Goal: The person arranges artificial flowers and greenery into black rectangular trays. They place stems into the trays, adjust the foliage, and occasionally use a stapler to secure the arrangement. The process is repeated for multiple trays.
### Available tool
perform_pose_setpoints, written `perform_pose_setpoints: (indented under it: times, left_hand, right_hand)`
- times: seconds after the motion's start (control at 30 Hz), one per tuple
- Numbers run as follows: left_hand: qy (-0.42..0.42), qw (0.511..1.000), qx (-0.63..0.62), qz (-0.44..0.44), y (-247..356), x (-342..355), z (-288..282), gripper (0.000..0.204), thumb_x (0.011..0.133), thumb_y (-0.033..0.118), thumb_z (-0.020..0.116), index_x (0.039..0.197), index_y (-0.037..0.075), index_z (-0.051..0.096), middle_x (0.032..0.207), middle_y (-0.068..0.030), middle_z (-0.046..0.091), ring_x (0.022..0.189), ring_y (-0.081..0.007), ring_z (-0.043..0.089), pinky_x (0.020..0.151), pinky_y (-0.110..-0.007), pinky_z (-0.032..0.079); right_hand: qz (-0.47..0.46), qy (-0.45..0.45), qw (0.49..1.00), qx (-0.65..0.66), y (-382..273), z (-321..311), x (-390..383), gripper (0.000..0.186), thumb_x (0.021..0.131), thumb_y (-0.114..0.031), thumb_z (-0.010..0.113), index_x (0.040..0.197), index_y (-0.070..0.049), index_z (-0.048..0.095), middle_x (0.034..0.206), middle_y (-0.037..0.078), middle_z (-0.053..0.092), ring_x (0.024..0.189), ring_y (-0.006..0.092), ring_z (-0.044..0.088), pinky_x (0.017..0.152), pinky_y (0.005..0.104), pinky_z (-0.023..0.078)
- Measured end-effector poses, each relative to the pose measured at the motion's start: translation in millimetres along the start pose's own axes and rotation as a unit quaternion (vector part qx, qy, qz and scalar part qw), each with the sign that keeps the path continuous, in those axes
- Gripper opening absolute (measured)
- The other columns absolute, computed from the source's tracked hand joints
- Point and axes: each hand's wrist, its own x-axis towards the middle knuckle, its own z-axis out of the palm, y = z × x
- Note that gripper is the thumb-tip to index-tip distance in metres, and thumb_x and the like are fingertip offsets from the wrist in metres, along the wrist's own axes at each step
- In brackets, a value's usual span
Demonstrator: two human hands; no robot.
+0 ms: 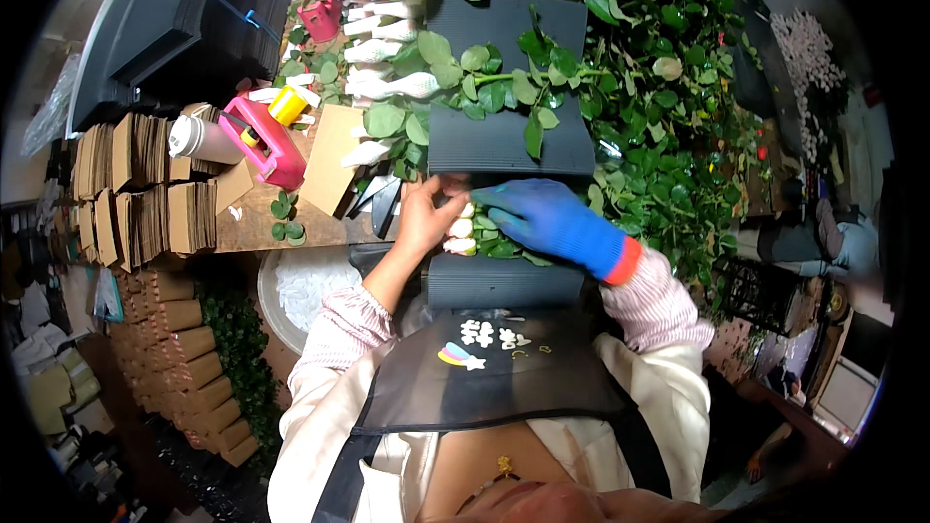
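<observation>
At the near edge of the wooden bench, my bare left hand (426,208) is closed at the top of a short row of pale rose buds (462,230); what its blurred fingertips hold is unclear. My right hand (538,218), in a blue glove, grips the leafy bunch (504,244) beside those buds, its fingertips close to my left hand's. The bunch lies between two dark ribbed pads (504,281). Black-handled scissors (383,201) rest just left of my left hand.
Netted rose buds (387,82) and heaped foliage (659,87) cover the back and right. At left are cardboard stacks (136,184), a pink container (266,145), a white cup (199,140), a cardboard sheet (329,155). A round tub (305,295) sits below; someone's legs (814,242) show far right.
</observation>
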Motion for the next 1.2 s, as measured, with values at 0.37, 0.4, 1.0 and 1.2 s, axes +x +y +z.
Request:
perform_pose_setpoints:
  times: [0.37, 0.4, 1.0, 1.2]
  left_hand:
    - [0.026, 0.999, 0.016, 0.021, -1, -2, -1, 0.03, 0.079, 0.023, 0.082, 0.102, 0.005, 0.076, 0.085, -0.0055, 0.075, 0.082, -0.0186, 0.069, 0.081, -0.032, 0.05]
    - [0.037, 0.997, 0.052, 0.038, -12, -2, 1, 0.029, 0.08, 0.023, 0.081, 0.102, 0.004, 0.075, 0.086, -0.006, 0.074, 0.081, -0.0194, 0.067, 0.08, -0.033, 0.05]
    - [-0.2, 0.971, -0.109, -0.074, -17, 4, -43, 0.033, 0.096, 0.025, 0.064, 0.121, 0.003, 0.067, 0.111, -0.0169, 0.072, 0.104, -0.0297, 0.067, 0.093, -0.037, 0.049]
    - [-0.235, 0.895, 0.352, 0.142, 59, -3, -65, 0.026, 0.094, 0.032, 0.067, 0.095, 0.006, 0.069, 0.09, -0.0151, 0.071, 0.077, -0.0371, 0.068, 0.069, -0.046, 0.055]
  right_hand:
    - [0.067, 0.031, 0.995, 0.064, 77, -99, -38, 0.035, 0.094, -0.018, 0.057, 0.126, -0.005, 0.066, 0.124, 0.021, 0.066, 0.112, 0.034, 0.063, 0.099, 0.0396, 0.049]
    - [0.088, 0.067, 0.982, 0.15, 73, -106, -40, 0.036, 0.093, -0.014, 0.057, 0.126, -0.003, 0.065, 0.128, 0.022, 0.064, 0.116, 0.0348, 0.062, 0.102, 0.039, 0.047]
    - [0.108, -0.029, 0.985, 0.132, 15, -39, -40, 0.055, 0.092, -0.023, 0.07, 0.142, -0.009, 0.056, 0.119, 0.015, 0.067, 0.094, 0.0235, 0.068, 0.087, 0.0357, 0.055]
    - [0.138, -0.215, 0.941, -0.222, 6, 8, -35, 0.083, 0.091, -0.053, 0.065, 0.157, -0.016, 0.032, 0.105, 0.018, 0.069, 0.092, 0.0342, 0.069, 0.074, 0.0425, 0.054]
